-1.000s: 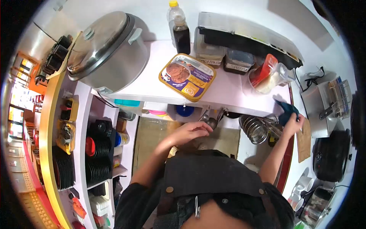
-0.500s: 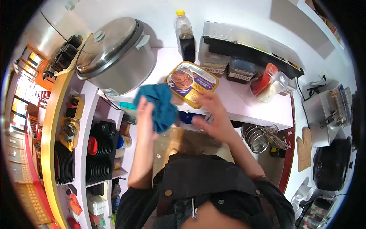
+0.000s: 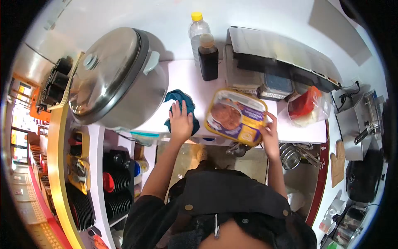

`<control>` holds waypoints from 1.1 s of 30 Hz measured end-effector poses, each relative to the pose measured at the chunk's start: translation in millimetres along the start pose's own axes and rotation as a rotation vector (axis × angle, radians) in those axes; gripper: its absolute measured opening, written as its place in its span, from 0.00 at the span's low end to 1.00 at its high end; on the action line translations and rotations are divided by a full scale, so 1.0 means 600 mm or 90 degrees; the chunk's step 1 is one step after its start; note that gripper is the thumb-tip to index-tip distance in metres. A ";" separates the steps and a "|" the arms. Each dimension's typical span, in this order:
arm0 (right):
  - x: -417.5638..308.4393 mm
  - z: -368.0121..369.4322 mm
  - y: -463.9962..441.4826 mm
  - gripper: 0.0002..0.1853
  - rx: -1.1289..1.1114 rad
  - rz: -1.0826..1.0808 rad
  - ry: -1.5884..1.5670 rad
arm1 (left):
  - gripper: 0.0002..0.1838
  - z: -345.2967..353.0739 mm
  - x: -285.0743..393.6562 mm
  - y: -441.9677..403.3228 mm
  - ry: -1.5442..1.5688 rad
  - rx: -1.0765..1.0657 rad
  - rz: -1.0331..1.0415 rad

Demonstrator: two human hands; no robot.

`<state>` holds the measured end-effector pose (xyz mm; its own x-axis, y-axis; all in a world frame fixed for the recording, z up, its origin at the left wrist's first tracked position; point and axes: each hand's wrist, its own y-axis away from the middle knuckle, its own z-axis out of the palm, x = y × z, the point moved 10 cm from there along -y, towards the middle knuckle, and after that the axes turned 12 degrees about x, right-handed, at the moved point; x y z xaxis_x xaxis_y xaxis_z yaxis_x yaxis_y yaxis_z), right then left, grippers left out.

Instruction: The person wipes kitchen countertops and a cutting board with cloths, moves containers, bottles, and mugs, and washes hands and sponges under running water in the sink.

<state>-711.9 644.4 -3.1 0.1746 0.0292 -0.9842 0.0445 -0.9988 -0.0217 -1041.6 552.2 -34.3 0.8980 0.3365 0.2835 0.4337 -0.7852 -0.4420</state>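
Observation:
My left hand (image 3: pixel 181 123) lies on a crumpled teal cloth (image 3: pixel 188 104), its fingers stretched out and pressing it against the pinkish-white counter (image 3: pixel 176 74). At the right end of a rectangular ice cream tub (image 3: pixel 238 114), my right hand (image 3: pixel 270 133) grips the edge, thumb and fingers around the side. The tub has a yellow-rimmed lid with a picture of brown scoops; it is turned at an angle and its near corner reaches over the counter's front edge. Whether its base touches the counter I cannot tell.
A large steel rice cooker (image 3: pixel 124 83) stands on the left. Behind are a dark sauce bottle (image 3: pixel 208 62), a clear yellow-capped bottle (image 3: pixel 197 31) and a lidded condiment box (image 3: pixel 286 54). A clear container with red contents (image 3: pixel 304 103) sits right. Strainers (image 3: pixel 289 155) hang below.
My left hand has put the cloth down onto the counter and now rests on it. My right hand has taken hold of the tub, which has shifted to the right.

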 end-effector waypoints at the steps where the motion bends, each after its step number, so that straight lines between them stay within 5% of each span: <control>1: 0.015 -0.020 -0.002 0.29 0.005 0.069 0.013 | 0.32 0.021 0.000 -0.028 -0.002 -0.032 -0.011; 6: 0.027 -0.067 0.003 0.29 0.062 0.127 -0.010 | 0.32 0.096 -0.079 -0.261 0.047 0.189 -0.057; 10: 0.026 -0.072 0.013 0.35 0.111 0.153 0.022 | 0.31 0.166 -0.112 -0.391 -0.335 0.078 -0.094; 16: 0.041 -0.073 0.017 0.30 0.077 0.205 0.012 | 0.28 0.159 -0.122 -0.366 -0.182 0.248 -0.124; 19: 0.035 -0.073 0.017 0.31 0.074 0.221 -0.031 | 0.31 0.125 0.000 -0.254 -0.092 0.148 0.107; 24: 0.053 -0.094 0.011 0.32 0.041 0.191 -0.040 | 0.29 0.038 0.115 -0.060 0.119 0.023 0.088; 33: 0.064 -0.108 0.016 0.32 0.030 0.192 0.008 | 0.25 0.155 -0.022 -0.332 -0.074 0.151 -0.028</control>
<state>-641.0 638.3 -29.9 0.1844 -0.2684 -0.9455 -0.0573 -0.9633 0.2623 -1133.2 752.5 -29.4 0.8746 0.4357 0.2129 0.4652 -0.6297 -0.6222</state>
